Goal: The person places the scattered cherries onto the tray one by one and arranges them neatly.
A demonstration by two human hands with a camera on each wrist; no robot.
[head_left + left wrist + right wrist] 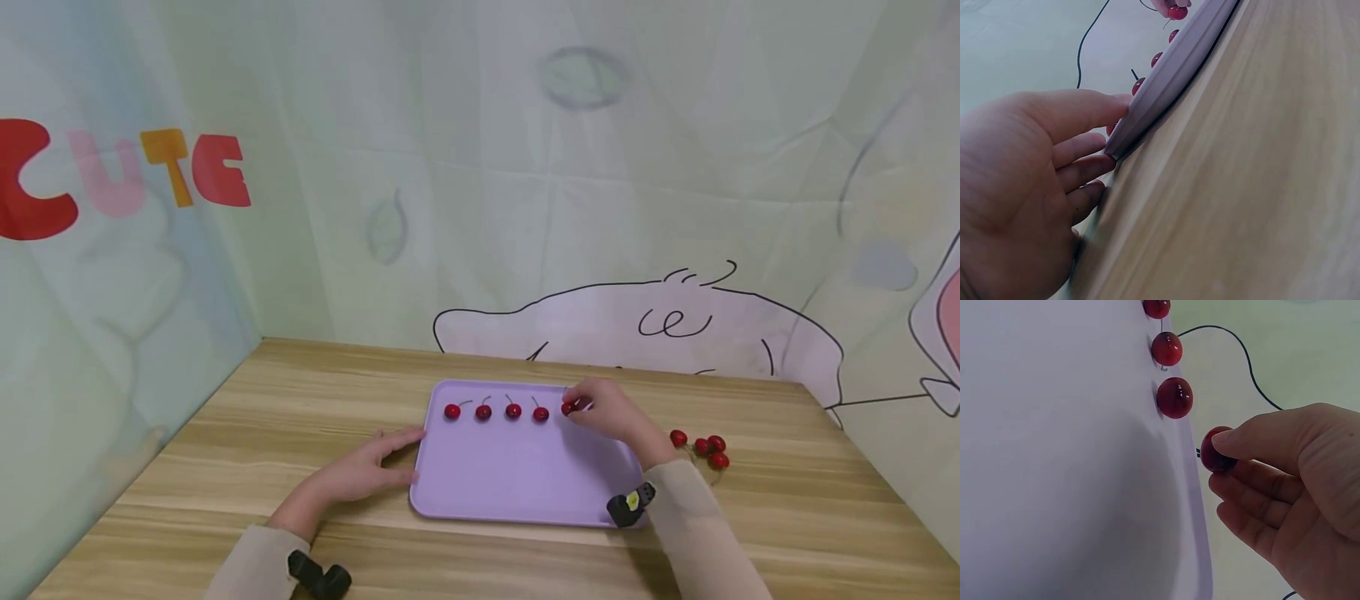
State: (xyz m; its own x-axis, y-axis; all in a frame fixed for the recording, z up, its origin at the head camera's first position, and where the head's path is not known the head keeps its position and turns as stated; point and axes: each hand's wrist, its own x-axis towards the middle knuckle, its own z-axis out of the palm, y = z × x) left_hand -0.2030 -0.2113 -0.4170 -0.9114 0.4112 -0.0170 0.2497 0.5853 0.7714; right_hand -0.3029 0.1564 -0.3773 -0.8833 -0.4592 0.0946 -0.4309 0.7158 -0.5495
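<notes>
A purple tray [517, 475] lies on the wooden table, with several red cherries in a row along its far side, such as the leftmost cherry [452, 412]. My right hand [611, 410] pinches another cherry [1218, 450] between thumb and fingers at the right end of that row, close over the tray. In the right wrist view the nearest cherry in the row [1174, 398] sits just beside the held one. My left hand [363, 468] rests at the tray's left edge, its fairly straight thumb and fingers touching the rim [1141, 106].
To the right of the tray, partly behind my right forearm, lies a small group of loose cherries [716, 460] with stems. A printed cloth backdrop [480, 208] stands along the table's far edge and left side.
</notes>
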